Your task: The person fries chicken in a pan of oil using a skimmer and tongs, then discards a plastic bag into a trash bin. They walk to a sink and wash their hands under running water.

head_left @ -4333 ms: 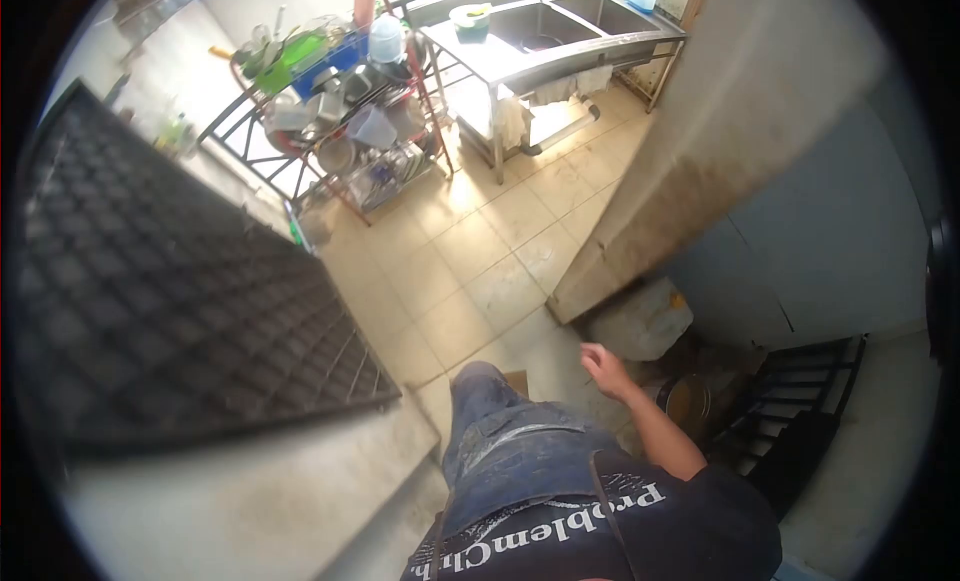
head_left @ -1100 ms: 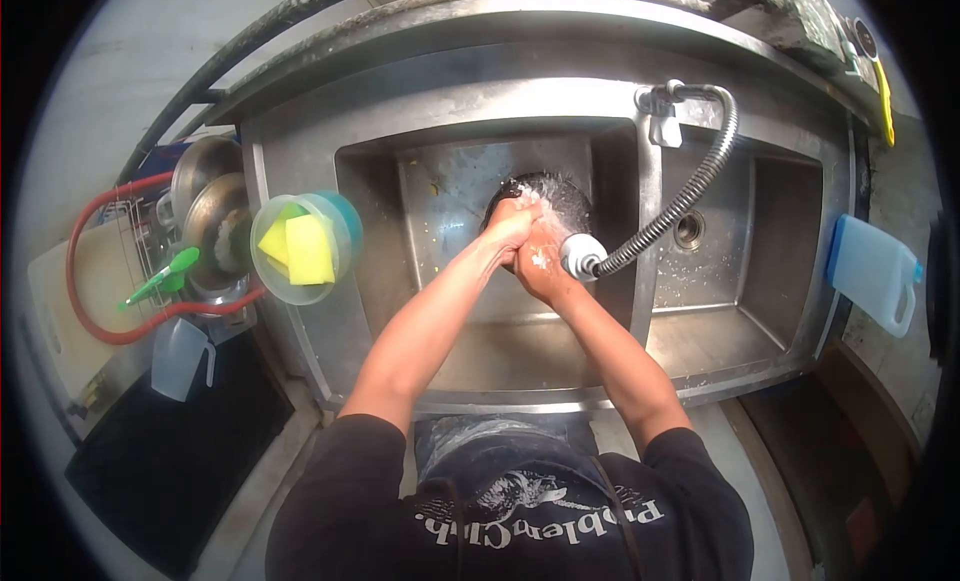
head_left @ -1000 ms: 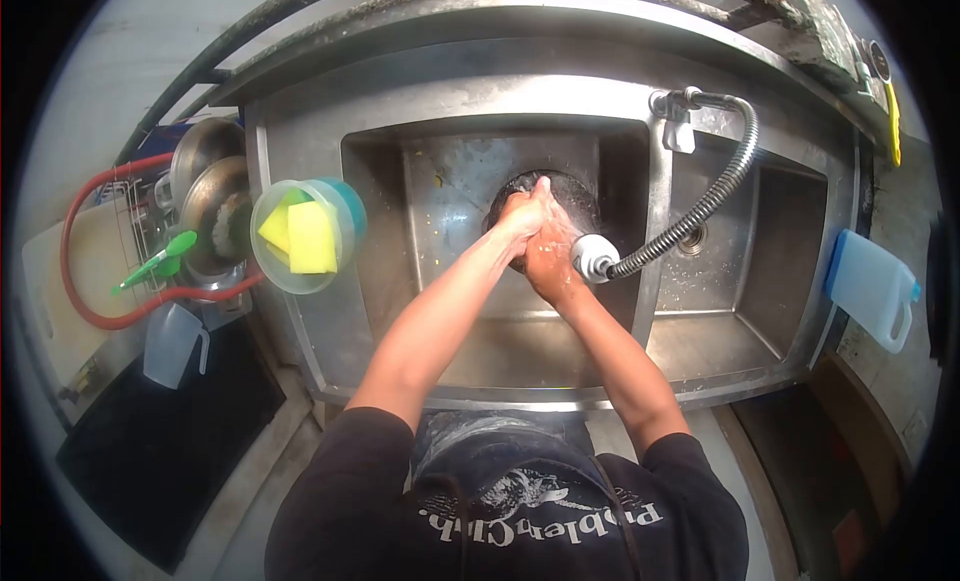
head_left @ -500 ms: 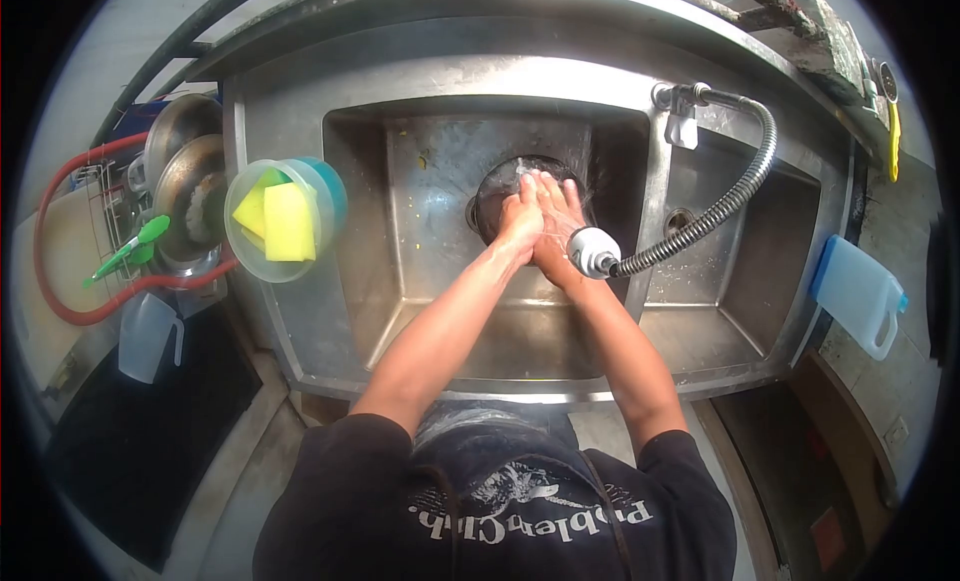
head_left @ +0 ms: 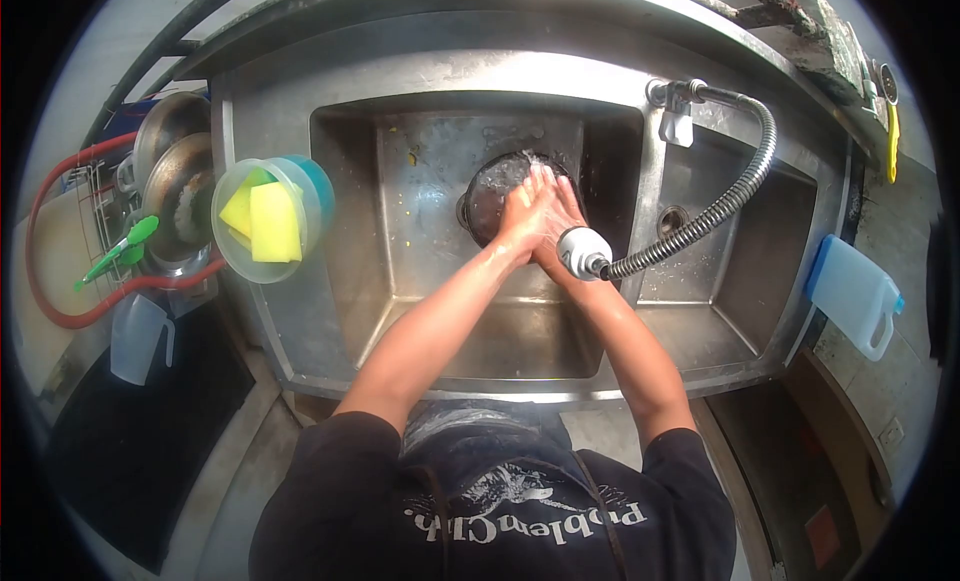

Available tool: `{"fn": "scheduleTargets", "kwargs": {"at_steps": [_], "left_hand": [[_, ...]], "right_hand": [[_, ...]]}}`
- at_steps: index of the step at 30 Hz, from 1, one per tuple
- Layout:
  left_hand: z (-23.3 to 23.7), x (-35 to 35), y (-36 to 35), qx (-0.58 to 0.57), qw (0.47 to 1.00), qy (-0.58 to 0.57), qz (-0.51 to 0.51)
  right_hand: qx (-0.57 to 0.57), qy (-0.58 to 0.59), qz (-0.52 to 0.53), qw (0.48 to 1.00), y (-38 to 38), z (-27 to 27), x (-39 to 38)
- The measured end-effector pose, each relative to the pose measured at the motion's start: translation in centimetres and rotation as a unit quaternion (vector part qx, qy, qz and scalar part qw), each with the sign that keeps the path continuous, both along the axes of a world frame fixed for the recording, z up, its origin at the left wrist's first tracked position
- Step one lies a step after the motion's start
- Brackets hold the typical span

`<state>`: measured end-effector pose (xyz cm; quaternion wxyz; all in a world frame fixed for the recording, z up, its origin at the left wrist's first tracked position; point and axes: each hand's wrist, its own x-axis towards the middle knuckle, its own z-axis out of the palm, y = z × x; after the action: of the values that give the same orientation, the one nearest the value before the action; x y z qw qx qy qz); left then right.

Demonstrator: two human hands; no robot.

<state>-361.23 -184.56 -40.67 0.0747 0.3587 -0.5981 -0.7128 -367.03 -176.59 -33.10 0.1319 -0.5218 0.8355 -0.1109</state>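
My left hand [head_left: 522,213] lies over my right hand [head_left: 566,209], palm against it, and the fingers of both stretch forward. Both hands are wet, and water splashes at the fingertips. Beneath them, in the larger sink basin [head_left: 400,251], sits a dark round pan-like vessel [head_left: 487,193] with a small loop at its left side; my hands hide part of it. The white spray head [head_left: 584,253] of a flexible metal hose [head_left: 705,221] hangs just over my right wrist.
On the left rim stands a clear tub [head_left: 232,256] holding yellow sponges [head_left: 275,224]. Farther left are metal lids [head_left: 180,196], green tongs [head_left: 120,251], a red hose [head_left: 50,301] and a plastic jug [head_left: 138,336]. A smaller basin [head_left: 690,331] and a blue-capped canister [head_left: 855,299] are at right.
My left hand has slid slightly forward over my right, its fingers now straighter. The whole view has shifted a little to the left. More of the dark round vessel shows.
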Motion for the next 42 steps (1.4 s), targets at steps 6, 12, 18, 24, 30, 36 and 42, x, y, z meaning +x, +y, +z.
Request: {"fn": "scheduleTargets", "kwargs": {"at_steps": [6,12,18,24,30,36,42], "left_hand": [[2.6,-1.9,-1.8,0.231,0.968,-0.081,0.064],[1.6,-1.1,-1.3,0.149,0.988,-0.041,-0.001],[3.1,-2.0,-1.1,0.195,0.968,-0.147,0.057],[4.0,-1.0,-1.6,0.182,0.983,-0.009,0.030],[3.3,-1.1,-2.2,-0.043,0.992,-0.117,-0.027],[5.5,-1.4,-1.1,0.055,0.998,0.032,0.005],[7.4,-2.8,-2.9,0.292,0.956,0.019,0.017]], "right_hand": [[-0.011,-0.037,0.000,0.999,0.5,0.6,-0.9],[0.010,0.015,-0.003,1.000,1.1,1.0,-0.1],[-0.137,-0.207,-0.055,0.967,1.1,1.2,-0.9],[-0.117,-0.133,-0.015,0.984,1.9,1.9,-0.6],[-0.135,-0.150,-0.013,0.979,2.0,1.6,-0.3],[-0.099,-0.031,-0.003,0.995,3.1,1.5,-0.5],[-0.018,0.081,0.007,0.997,2.2,2.9,-0.5]]}}
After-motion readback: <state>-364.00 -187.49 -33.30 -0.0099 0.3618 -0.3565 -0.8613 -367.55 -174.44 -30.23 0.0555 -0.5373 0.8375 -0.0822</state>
